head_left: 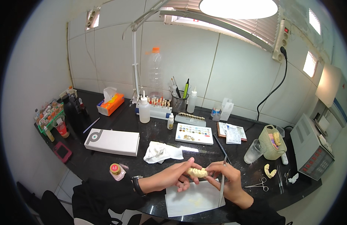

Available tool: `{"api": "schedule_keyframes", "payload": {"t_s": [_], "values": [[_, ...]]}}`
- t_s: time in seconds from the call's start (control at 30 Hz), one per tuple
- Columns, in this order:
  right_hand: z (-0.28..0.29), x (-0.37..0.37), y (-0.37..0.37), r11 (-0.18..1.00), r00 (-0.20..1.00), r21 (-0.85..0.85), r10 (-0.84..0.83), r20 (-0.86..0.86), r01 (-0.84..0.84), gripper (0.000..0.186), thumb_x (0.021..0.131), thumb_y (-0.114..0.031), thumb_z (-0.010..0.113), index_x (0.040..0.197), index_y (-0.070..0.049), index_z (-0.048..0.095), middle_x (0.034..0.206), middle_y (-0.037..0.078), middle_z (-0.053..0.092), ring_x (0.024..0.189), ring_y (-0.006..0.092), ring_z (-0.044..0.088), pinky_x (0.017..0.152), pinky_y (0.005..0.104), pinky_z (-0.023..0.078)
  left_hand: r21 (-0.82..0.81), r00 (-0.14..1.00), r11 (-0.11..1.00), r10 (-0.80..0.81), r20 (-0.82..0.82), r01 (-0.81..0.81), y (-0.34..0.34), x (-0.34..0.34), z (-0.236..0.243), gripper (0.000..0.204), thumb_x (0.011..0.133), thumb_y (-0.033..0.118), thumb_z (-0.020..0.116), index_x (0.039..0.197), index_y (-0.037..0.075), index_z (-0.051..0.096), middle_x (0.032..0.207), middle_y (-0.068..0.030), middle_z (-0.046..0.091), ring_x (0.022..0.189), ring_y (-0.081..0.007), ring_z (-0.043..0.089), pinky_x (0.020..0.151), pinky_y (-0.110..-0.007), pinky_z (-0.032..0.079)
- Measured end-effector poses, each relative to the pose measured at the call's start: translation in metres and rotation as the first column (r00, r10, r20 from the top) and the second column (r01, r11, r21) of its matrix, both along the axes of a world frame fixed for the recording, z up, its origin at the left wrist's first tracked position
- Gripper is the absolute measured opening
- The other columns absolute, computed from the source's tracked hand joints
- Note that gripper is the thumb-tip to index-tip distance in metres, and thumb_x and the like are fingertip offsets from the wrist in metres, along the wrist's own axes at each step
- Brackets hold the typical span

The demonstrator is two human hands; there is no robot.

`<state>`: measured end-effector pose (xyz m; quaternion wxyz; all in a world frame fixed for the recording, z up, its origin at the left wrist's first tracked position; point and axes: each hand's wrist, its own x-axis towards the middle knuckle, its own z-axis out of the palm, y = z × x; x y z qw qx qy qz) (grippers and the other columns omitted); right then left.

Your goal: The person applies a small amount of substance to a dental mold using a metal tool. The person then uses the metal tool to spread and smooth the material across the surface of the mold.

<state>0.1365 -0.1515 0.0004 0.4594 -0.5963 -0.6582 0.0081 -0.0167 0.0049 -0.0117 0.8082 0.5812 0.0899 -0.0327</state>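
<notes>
A cream-coloured dental cast (197, 173) with a row of teeth is held up over a white paper sheet (188, 204). My left hand (172, 175) is closed on its left side, thumb along the top. From the other side, my right hand (231, 183) touches the cast with its fingertips. That same hand grips a long, thin metal instrument (222, 187), whose exact kind I cannot make out; it slants down toward the sheet. Pale powder or stain marks the paper. Just beyond my hands lies a crumpled white cloth (162, 152).
At the right are a second cast (270, 171), scissor-like clamps (260, 184), tweezers (280, 179), a clear cup (255, 151) and a green basket (273, 144). Left stand a small red-capped jar (116, 170) and a white box (112, 142). A palette (194, 134) lies behind; a lamp (239, 8) hangs overhead.
</notes>
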Motion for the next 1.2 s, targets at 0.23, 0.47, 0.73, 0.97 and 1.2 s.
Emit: {"api": "schedule_keyframes", "payload": {"t_s": [0.23, 0.47, 0.73, 0.97, 1.2], "values": [[0.004, 0.011, -0.004, 0.994, 0.996, 0.081, -0.081, 0.029, 0.079, 0.029, 0.071, 0.001, 0.073, 0.097, -0.003, 0.062, 0.094, 0.010, 0.063, 0.076, 0.0171, 0.065, 0.061, 0.0257, 0.052, 0.088, 0.955, 0.980, 0.149, 0.256, -0.177, -0.006, 0.007, -0.002, 0.036, 0.098, 0.027, 0.044, 0.125, 0.003, 0.043, 0.098, -0.0088, 0.056, 0.078, -0.0102, 0.057, 0.065, -0.024, 0.054], [-0.005, 0.014, 0.002, 0.995, 0.997, 0.060, -0.072, -0.032, 0.074, 0.030, 0.069, 0.003, 0.074, 0.096, -0.003, 0.062, 0.096, 0.013, 0.063, 0.088, 0.0215, 0.065, 0.071, 0.0280, 0.054, 0.080, 0.950, 0.975, 0.178, 0.258, -0.205, -0.004, 0.008, -0.007, 0.035, 0.096, 0.017, 0.048, 0.128, 0.003, 0.042, 0.104, -0.0063, 0.056, 0.090, -0.0108, 0.056, 0.084, -0.026, 0.050], [-0.015, 0.017, 0.006, 1.000, 0.983, 0.012, -0.016, -0.184, 0.019, 0.028, 0.074, 0.007, 0.069, 0.100, 0.002, 0.060, 0.104, 0.013, 0.060, 0.101, 0.0217, 0.062, 0.084, 0.0289, 0.054, 0.037, 0.974, 0.986, 0.155, 0.166, -0.164, 0.004, 0.013, -0.015, 0.036, 0.097, 0.018, 0.048, 0.129, 0.004, 0.041, 0.109, -0.0063, 0.056, 0.093, -0.0104, 0.056, 0.089, -0.027, 0.048], [-0.015, 0.019, 0.005, 1.000, 0.966, -0.007, 0.011, -0.259, -0.014, 0.029, 0.074, 0.008, 0.068, 0.102, 0.002, 0.060, 0.108, 0.013, 0.058, 0.102, 0.0225, 0.061, 0.087, 0.0306, 0.054, 0.020, 0.974, 0.986, 0.162, 0.158, -0.167, 0.005, 0.014, -0.015, 0.037, 0.096, 0.018, 0.049, 0.129, 0.005, 0.040, 0.104, -0.0050, 0.056, 0.089, -0.0100, 0.056, 0.087, -0.028, 0.048], [-0.010, 0.013, 0.002, 0.999, 0.939, 0.035, 0.008, -0.345, 0.004, 0.031, 0.075, 0.005, 0.068, 0.105, 0.000, 0.061, 0.107, 0.012, 0.060, 0.098, 0.0216, 0.062, 0.087, 0.0304, 0.054, -0.015, 0.953, 0.976, 0.215, 0.212, -0.217, 0.001, 0.012, -0.009, 0.035, 0.093, 0.016, 0.055, 0.124, 0.004, 0.043, 0.103, -0.0055, 0.058, 0.087, -0.0098, 0.056, 0.083, -0.026, 0.049]]}}
